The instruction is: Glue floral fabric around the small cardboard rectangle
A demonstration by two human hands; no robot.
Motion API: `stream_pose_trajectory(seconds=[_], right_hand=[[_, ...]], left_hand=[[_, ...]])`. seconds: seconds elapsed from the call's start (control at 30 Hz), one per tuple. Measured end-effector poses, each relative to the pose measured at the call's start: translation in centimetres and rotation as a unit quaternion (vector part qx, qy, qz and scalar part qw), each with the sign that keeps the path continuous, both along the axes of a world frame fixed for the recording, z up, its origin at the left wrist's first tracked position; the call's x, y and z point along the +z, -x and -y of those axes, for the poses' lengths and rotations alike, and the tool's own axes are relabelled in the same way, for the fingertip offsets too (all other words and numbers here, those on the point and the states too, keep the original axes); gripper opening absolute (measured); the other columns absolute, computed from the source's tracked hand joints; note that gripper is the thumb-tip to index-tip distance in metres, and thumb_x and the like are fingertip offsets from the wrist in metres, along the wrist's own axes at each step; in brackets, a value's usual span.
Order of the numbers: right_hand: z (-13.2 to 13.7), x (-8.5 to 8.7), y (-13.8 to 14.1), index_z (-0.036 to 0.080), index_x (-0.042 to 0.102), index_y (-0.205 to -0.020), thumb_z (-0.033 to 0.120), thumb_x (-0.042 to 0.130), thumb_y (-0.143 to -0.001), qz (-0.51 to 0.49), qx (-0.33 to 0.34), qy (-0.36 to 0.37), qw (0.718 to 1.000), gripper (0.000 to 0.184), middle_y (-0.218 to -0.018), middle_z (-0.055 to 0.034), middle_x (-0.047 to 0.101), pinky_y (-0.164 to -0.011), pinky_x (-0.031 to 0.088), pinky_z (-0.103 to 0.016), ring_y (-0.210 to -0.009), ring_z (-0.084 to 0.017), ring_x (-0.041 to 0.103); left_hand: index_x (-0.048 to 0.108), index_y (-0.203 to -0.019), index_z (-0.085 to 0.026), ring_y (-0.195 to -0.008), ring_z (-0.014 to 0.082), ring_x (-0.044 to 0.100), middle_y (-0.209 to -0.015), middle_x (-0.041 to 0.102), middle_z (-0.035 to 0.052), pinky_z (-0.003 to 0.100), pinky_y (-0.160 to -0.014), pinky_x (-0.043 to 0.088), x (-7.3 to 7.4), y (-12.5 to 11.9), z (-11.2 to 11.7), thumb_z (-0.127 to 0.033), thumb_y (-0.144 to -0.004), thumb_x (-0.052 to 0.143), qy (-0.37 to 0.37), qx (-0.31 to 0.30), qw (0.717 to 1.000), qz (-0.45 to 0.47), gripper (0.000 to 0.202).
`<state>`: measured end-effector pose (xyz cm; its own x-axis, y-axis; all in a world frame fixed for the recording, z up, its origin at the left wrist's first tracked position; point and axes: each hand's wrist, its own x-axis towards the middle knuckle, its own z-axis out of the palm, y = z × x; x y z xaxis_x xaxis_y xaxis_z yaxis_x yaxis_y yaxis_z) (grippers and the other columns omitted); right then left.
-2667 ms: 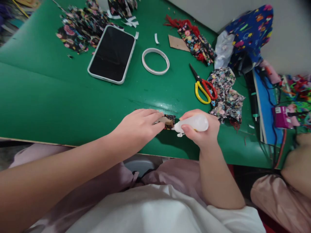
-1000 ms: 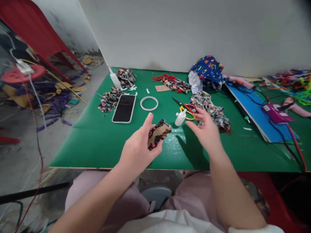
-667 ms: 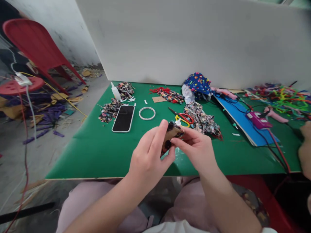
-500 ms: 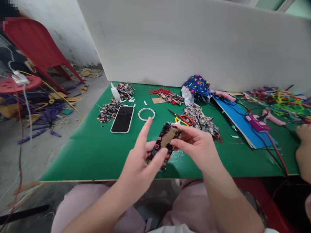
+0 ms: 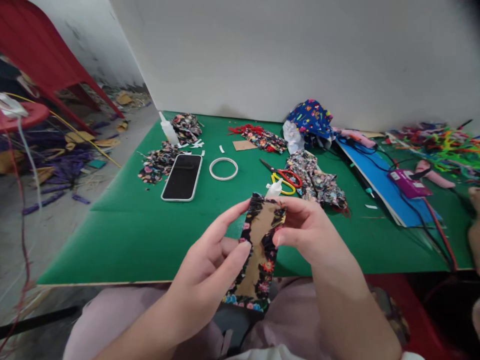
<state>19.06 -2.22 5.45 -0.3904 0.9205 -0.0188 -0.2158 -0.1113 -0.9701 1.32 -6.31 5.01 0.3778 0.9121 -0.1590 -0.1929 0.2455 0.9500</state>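
Between my two hands is a cardboard strip (image 5: 256, 240) with black floral fabric folded over its edges, its brown middle facing me. My left hand (image 5: 213, 265) grips its left edge, thumb on the near face. My right hand (image 5: 307, 230) pinches the upper right edge, thumb on the folded fabric. Just beyond the strip stands a white glue bottle (image 5: 275, 189), partly hidden. Behind it lie scissors (image 5: 283, 179) with red and yellow handles, beside crumpled floral fabric (image 5: 317, 180).
On the green table (image 5: 123, 240) lie a phone (image 5: 182, 177), a white ring (image 5: 223, 169), fabric scraps (image 5: 159, 162) and another glue bottle (image 5: 168, 131). A blue folder (image 5: 382, 185), a purple box (image 5: 410, 184) and colourful strips (image 5: 438, 145) lie right. Another person's hand (image 5: 474, 220) shows at the right edge.
The strip has turned more upright and come nearer, showing its whole length. My left index finger, earlier raised, now rests at the strip's upper left. The camera view has shifted slightly.
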Motion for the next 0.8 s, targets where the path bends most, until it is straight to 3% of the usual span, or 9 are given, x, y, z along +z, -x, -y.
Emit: stream_pose_trajectory(seconds=[0.2, 0.37, 0.47, 0.6, 0.7, 0.8], right_hand=[[0.1, -0.3, 0.3, 0.027, 0.067, -0.101, 0.028, 0.077, -0.06, -0.007, -0.01, -0.013, 1.0, 0.042, -0.09, -0.0001, 0.071, -0.068, 0.057, -0.027, -0.079, -0.016, 0.068], [0.3, -0.2, 0.1, 0.03, 0.065, -0.105, 0.037, 0.076, -0.059, 0.051, -0.033, -0.103, 0.993, 0.048, -0.095, -0.0003, 0.069, -0.073, 0.054, -0.027, -0.086, -0.016, 0.065], [0.4, 0.1, -0.4, 0.034, 0.061, -0.112, 0.045, 0.073, -0.058, 0.113, -0.034, -0.203, 0.972, 0.056, -0.1, 0.0008, 0.067, -0.08, 0.05, -0.028, -0.092, -0.017, 0.063], [0.5, 0.7, -1.0, 0.031, 0.056, -0.119, 0.056, 0.068, -0.055, 0.211, -0.03, -0.314, 0.925, 0.069, -0.103, -0.001, 0.066, -0.083, 0.048, -0.028, -0.095, -0.019, 0.061], [0.3, 1.0, -1.3, 0.027, 0.054, -0.122, 0.058, 0.067, -0.056, 0.251, -0.02, -0.362, 0.897, 0.074, -0.102, -0.0013, 0.067, -0.083, 0.046, -0.024, -0.093, -0.017, 0.061], [0.2, 1.0, -1.3, 0.027, 0.051, -0.125, 0.057, 0.066, -0.059, 0.267, -0.008, -0.378, 0.887, 0.074, -0.107, -0.0009, 0.065, -0.085, 0.045, -0.022, -0.095, -0.015, 0.061]], left_hand=[[0.029, -0.138, -0.026, -0.045, 0.0082, 0.044, -0.056, 0.05, -0.0028, 0.018, -0.043, 0.039, 0.2, -0.3, 0.0, -0.035, -0.086, 0.049, -0.008, -0.003, 1.0, -0.016, 0.056], [0.047, -0.128, -0.023, -0.044, 0.006, 0.036, -0.052, 0.042, -0.0052, 0.017, -0.042, 0.035, -0.3, -0.3, 0.3, -0.035, -0.084, 0.052, -0.013, 0.031, 0.998, -0.05, 0.046], [0.054, -0.12, -0.023, -0.044, 0.0056, 0.035, -0.051, 0.039, -0.0056, 0.016, -0.04, 0.033, -0.5, -0.1, 0.3, -0.037, -0.083, 0.054, 0.0, 0.024, 0.999, -0.046, 0.04], [0.054, -0.12, -0.023, -0.045, 0.0087, 0.046, -0.055, 0.05, -0.0027, 0.02, -0.042, 0.04, -0.4, 0.3, 0.2, -0.038, -0.081, 0.056, 0.043, -0.002, 0.999, -0.008, 0.042], [0.054, -0.12, -0.025, -0.05, 0.0118, 0.054, -0.06, 0.057, -0.0011, 0.022, -0.046, 0.046, -0.4, 0.5, 0.1, -0.037, -0.079, 0.059, 0.069, -0.017, 0.997, 0.021, 0.043], [0.054, -0.12, -0.023, -0.052, 0.0133, 0.058, -0.062, 0.059, 0.0, 0.023, -0.046, 0.047, -0.4, 0.5, -0.1, -0.036, -0.079, 0.06, 0.071, -0.019, 0.997, 0.026, 0.044]])
